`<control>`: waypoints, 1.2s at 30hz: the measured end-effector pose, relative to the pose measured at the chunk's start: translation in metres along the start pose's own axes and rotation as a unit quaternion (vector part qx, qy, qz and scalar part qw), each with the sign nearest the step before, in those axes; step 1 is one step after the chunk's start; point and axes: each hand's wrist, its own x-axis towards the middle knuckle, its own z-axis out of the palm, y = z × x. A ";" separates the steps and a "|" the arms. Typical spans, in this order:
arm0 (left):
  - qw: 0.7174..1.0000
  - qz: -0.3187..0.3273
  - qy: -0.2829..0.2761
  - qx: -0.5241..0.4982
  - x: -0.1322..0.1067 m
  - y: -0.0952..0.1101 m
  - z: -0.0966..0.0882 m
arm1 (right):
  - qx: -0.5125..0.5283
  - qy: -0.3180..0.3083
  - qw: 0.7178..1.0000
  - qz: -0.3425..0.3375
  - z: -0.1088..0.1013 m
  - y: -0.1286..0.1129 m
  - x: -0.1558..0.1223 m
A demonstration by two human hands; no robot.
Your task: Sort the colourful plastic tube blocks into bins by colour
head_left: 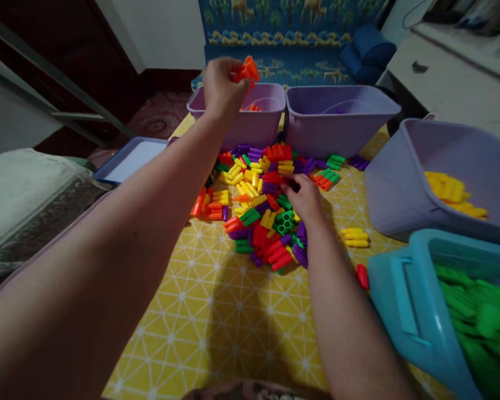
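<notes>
My left hand (225,83) is raised over the left purple bin and pinches an orange plastic toy piece (249,69) made of joined tubes. My right hand (304,197) rests low at the right side of a heap of coloured plastic pieces (260,211). Its thumb and forefinger are apart, beside red and purple pieces; the other fingers are partly hidden. The heap mixes red, yellow, green, purple and orange pieces. Several orange pieces (254,108) lie inside the left purple bin (270,103).
Beside it stands a second purple bin (325,125). At right, a greyish-purple bin (391,183) holds yellow pieces, and a turquoise bin (394,278) holds green ones. A yellow piece (355,237) and a red piece (362,276) lie on the patterned yellow tablecloth (183,300). A blue-rimmed tray (125,172) is at left.
</notes>
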 end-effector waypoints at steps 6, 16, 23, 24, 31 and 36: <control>0.980 -0.025 -0.062 0.187 0.021 -0.014 0.008 | 0.019 0.014 1.000 -0.004 0.000 0.000 0.000; 0.980 0.076 -0.088 0.161 -0.025 0.001 0.009 | 0.011 0.008 1.000 0.009 -0.001 0.000 0.001; 0.886 0.205 -0.405 0.091 -0.154 0.025 -0.043 | 0.015 0.012 1.000 0.002 0.000 0.000 0.000; 0.865 0.204 -0.444 0.112 -0.174 0.024 -0.049 | 0.016 0.014 1.000 0.000 0.000 -0.001 0.000; 0.892 0.140 -0.374 0.210 -0.250 -0.004 -0.023 | 0.020 0.019 1.000 -0.002 -0.001 -0.006 -0.003; 0.935 0.162 -0.272 0.163 -0.228 -0.022 0.007 | 0.063 0.039 0.997 0.013 -0.005 -0.007 -0.002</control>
